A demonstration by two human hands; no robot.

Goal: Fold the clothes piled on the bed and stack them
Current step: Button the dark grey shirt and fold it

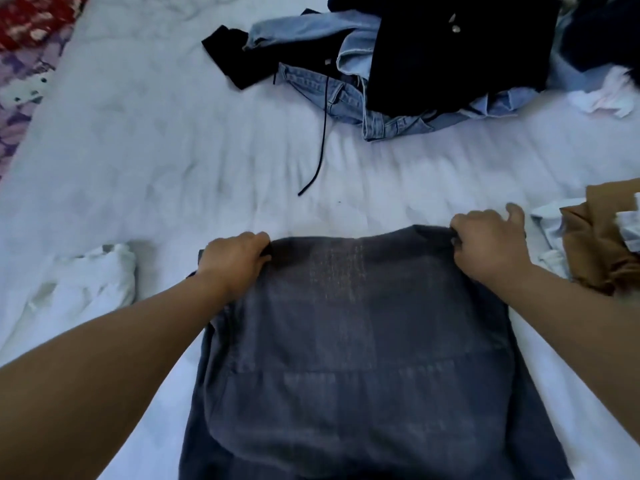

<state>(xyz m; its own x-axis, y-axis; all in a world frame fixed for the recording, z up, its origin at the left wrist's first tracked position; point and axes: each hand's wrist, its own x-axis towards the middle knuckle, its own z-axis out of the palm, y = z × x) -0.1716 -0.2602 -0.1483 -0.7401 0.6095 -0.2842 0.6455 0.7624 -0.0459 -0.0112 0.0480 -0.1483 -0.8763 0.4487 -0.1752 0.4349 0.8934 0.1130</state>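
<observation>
Near the front edge of the bed (145, 161) lies the grey garment (349, 341), and the left hand (233, 259) and the right hand (490, 244) each pinch one far corner of it, while the pile of clothes (391, 64) sits toward the far edge.

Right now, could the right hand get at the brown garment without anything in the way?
Probably yes. The right hand grips the grey garment at its far corner, and the brown garment lies just to its right with only bare sheet between. It would have to let go first.
</observation>
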